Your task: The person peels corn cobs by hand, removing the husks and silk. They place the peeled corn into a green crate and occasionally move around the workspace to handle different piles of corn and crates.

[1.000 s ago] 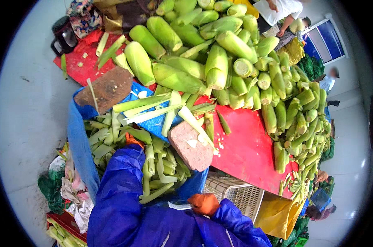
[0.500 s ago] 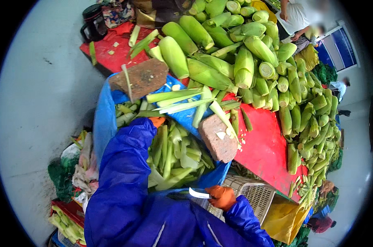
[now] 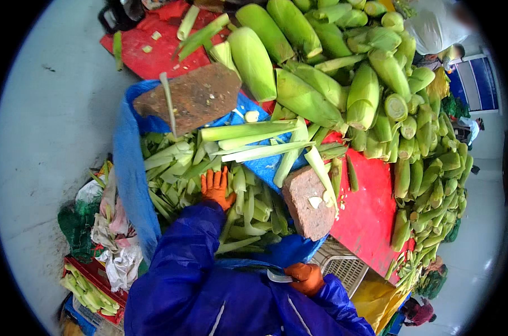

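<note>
My left hand (image 3: 216, 189), in an orange glove, lies with fingers spread on loose green corn husks (image 3: 172, 162). These husks fill a large open blue bag (image 3: 131, 168) in front of me. Close to my body, my right hand (image 3: 307, 279), also orange-gloved, is closed round the handle of a small knife (image 3: 278, 277). Its short pale blade points left; the handle is mostly hidden in the glove. Several long husk strips (image 3: 256, 134) lie across the bag's far edge. Beyond them, ears of corn (image 3: 254, 64) in green husks are heaped on a red surface.
One stone block (image 3: 195, 98) weighs down the bag's far left edge, another (image 3: 309, 204) its right side. A pale plastic crate (image 3: 343, 271) and yellow sheeting (image 3: 377, 299) are at lower right. Bundled sacks (image 3: 116, 224) lie left of the bag. People are at the far right.
My left hand has come out from under the husk strips, nearer to me, and now lies spread on the husks. The knife has turned slightly in my right hand. The view has shifted.
</note>
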`<state>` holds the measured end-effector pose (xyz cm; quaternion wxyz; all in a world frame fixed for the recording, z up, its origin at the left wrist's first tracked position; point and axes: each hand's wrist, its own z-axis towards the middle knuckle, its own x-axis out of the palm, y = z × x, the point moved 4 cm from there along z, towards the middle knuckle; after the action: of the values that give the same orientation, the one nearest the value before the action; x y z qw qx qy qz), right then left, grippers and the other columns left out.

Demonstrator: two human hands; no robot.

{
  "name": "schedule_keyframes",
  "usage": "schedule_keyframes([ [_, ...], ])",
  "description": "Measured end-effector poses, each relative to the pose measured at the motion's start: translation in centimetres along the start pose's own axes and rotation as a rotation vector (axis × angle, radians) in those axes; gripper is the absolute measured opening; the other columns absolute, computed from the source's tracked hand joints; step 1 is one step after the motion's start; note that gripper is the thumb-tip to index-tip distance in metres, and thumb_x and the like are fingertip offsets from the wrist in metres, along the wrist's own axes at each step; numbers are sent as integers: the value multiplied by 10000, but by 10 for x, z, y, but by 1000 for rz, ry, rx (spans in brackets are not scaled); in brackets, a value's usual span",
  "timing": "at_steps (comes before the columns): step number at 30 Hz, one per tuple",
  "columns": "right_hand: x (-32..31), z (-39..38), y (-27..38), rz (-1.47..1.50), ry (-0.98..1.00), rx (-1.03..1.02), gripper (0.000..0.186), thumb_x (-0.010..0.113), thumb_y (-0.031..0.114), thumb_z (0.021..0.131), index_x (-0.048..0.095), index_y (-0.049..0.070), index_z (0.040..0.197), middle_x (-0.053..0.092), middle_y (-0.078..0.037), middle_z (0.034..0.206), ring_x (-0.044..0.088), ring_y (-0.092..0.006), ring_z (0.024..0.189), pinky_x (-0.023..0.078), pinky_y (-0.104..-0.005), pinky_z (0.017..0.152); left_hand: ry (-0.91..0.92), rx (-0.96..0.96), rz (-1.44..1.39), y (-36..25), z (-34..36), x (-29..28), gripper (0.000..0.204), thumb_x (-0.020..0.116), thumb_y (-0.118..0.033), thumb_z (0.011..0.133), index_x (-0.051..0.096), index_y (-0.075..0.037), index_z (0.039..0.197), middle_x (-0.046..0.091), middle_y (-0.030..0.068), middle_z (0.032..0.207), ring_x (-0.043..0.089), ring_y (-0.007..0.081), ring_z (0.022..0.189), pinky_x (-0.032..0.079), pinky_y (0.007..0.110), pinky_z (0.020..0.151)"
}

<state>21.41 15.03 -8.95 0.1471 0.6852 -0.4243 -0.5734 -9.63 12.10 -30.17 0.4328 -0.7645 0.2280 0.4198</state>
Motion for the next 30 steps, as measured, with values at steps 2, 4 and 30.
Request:
schedule_keyframes([
  [2,-5,1,-4,0,-5,49,387,689,105,617,680,105,1004,673,-97,900,663,-302,776,543,-374,644,-60,4,49,11,11,24,981,666,-425,723,185,-49,1490,286,165,1453,211,410,1363,101,562,1132],
  [4,-1,-2,-10,31,-27,58,388,679,75,603,680,95,991,678,-92,902,666,-300,799,544,-380,647,-81,22,86,22,21,41,963,684,-414,664,279,-21,1444,318,159,1422,237,398,1342,116,558,1127],
  [30,-13,-66,34,1804,-227,340,437,434,334,986,567,15,1253,701,-71,999,554,-84,504,463,-213,453,-325,128,30,-44,-77,-79,660,521,-341,885,333,-27,1434,388,235,1429,400,381,1294,328,458,1051],
])
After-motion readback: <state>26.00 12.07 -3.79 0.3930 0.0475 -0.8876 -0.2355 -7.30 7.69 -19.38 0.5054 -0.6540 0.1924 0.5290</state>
